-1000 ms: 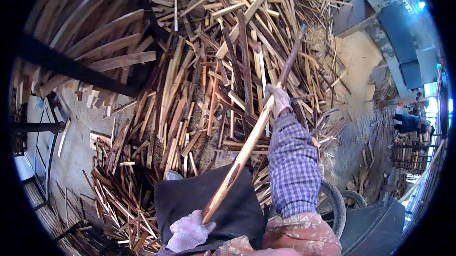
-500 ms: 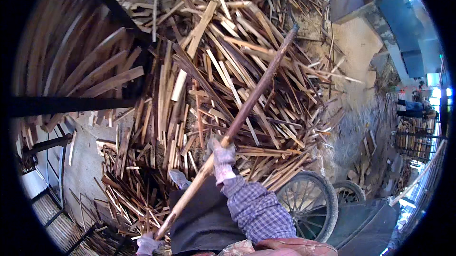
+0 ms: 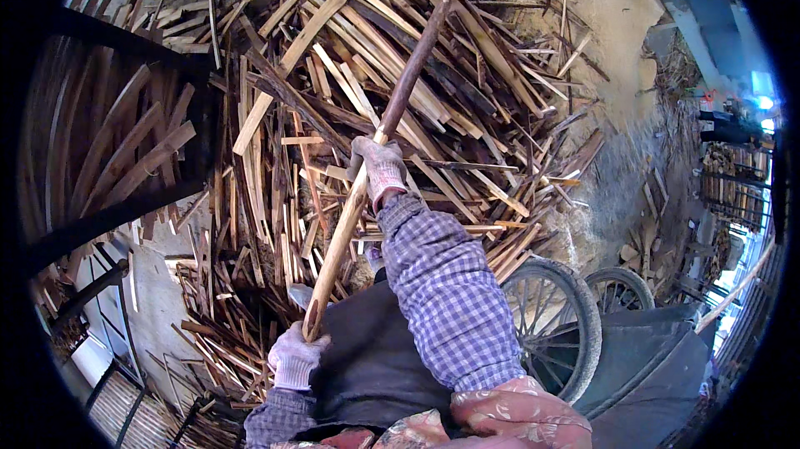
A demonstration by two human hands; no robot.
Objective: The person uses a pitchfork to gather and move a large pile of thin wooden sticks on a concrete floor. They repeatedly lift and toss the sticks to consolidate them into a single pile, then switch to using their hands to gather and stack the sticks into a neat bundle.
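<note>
The pole (image 3: 353, 207) slanted over heaped wood strips (image 3: 467, 115), its far tip possibly touching them. The left hand (image 3: 297, 355) had its fingers clamped round the near end, the right hand (image 3: 379, 165) round the middle; a spoked wheel (image 3: 590, 324) stood rightward.

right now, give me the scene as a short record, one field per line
left hand: gloved, closed around the lower end of a wooden pole
right hand: gloved, gripping the same pole farther up
pole: pale lower part, dark upper part, slanting up to the right
heap: loose wooden strips, many crossing at angles
wheels: two, spoked, right of the legs
</note>
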